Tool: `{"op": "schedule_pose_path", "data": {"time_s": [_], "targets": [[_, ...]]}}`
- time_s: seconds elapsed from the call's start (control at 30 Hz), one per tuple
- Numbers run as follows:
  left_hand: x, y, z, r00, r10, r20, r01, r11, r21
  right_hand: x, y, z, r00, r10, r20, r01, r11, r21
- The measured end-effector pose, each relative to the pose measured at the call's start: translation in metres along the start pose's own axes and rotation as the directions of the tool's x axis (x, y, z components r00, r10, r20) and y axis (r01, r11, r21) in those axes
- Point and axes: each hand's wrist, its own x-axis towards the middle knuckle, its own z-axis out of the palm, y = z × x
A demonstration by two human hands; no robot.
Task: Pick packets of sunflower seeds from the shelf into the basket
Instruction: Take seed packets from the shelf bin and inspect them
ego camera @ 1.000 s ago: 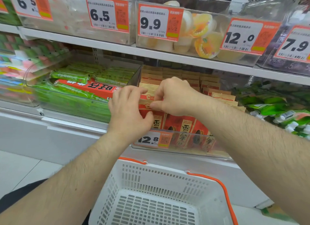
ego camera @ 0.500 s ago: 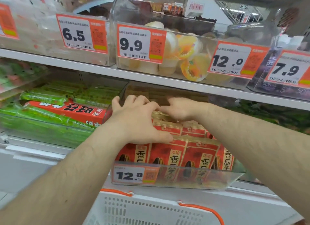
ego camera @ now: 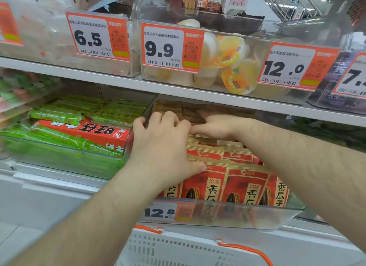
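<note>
Tags above read 6.5, 9.9, 12.0. My left hand (ego camera: 162,146) lies curled over the red-and-tan 洽洽 香瓜子 seed packets (ego camera: 245,184) standing in the clear bin (ego camera: 227,216) tagged 12.8; my right hand (ego camera: 217,125) pinches their tops further back.

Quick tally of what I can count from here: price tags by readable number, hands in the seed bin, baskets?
Price tags: 5, 6.5, 9.9, 12.0, 12.8, one cut off at right
Hands in the seed bin: 2, left hand, right hand
Baskets: 1, basket
Total: 8
</note>
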Motion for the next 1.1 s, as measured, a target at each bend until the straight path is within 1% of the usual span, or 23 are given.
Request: {"op": "schedule_pose_path", "data": {"time_s": [0.03,0.07,0.1,0.13,0.17,0.2,0.23,0.3,0.37,0.53,0.63,0.87,1.1], "targets": [[-0.009,0.007,0.001,0.993,0.031,-0.115,-0.031,1.000,0.006,-0.003,0.000,0.000,1.000,-0.014,0.003,0.014,0.999,-0.044],[-0.019,0.014,0.005,0.967,0.075,-0.243,-0.079,0.997,-0.008,-0.007,-0.002,-0.001,1.000,-0.019,0.011,0.020,0.997,-0.078],[-0.027,0.022,0.012,0.923,0.118,-0.366,-0.144,0.988,-0.046,-0.010,-0.004,-0.002,1.000,-0.020,0.022,0.022,0.995,-0.098],[-0.036,0.031,0.020,0.873,0.165,-0.459,-0.242,0.964,-0.112,-0.013,-0.006,-0.003,0.999,-0.009,0.031,0.012,0.995,-0.103],[-0.045,0.039,0.029,0.828,0.230,-0.511,-0.345,0.928,-0.142,-0.014,-0.007,-0.003,1.000,-0.004,0.031,0.007,0.995,-0.097],[-0.054,0.046,0.041,0.804,0.300,-0.513,-0.424,0.895,-0.140,-0.014,-0.006,-0.003,1.000,0.000,0.030,0.003,0.995,-0.097],[-0.061,0.052,0.052,0.805,0.357,-0.474,-0.463,0.877,-0.126,-0.013,-0.004,-0.003,1.000,0.001,0.026,0.001,0.995,-0.101],[-0.070,0.057,0.072,0.849,0.400,-0.345,-0.446,0.893,-0.062,-0.013,-0.004,-0.004,1.000,0.008,0.029,-0.005,0.993,-0.115],[-0.071,0.056,0.084,0.884,0.380,-0.273,-0.407,0.912,-0.045,-0.014,-0.006,-0.006,0.999,0.005,0.041,0.000,0.992,-0.123],[-0.064,0.050,0.094,0.873,0.400,-0.279,-0.438,0.895,-0.088,-0.018,-0.012,-0.008,0.999,0.012,0.045,-0.005,0.989,-0.145],[-0.063,0.040,0.090,0.883,0.392,-0.256,-0.430,0.896,-0.110,-0.020,-0.013,-0.004,1.000,-0.013,0.025,0.018,0.984,-0.177],[-0.066,0.031,0.084,0.859,0.429,-0.278,-0.473,0.874,-0.113,-0.026,-0.009,0.001,0.998,-0.060,0.006,0.060,0.981,-0.185],[-0.058,0.022,0.083,0.884,0.369,-0.287,-0.426,0.888,-0.172,-0.019,-0.015,-0.002,0.999,-0.046,0.009,0.046,0.989,-0.137]]}}
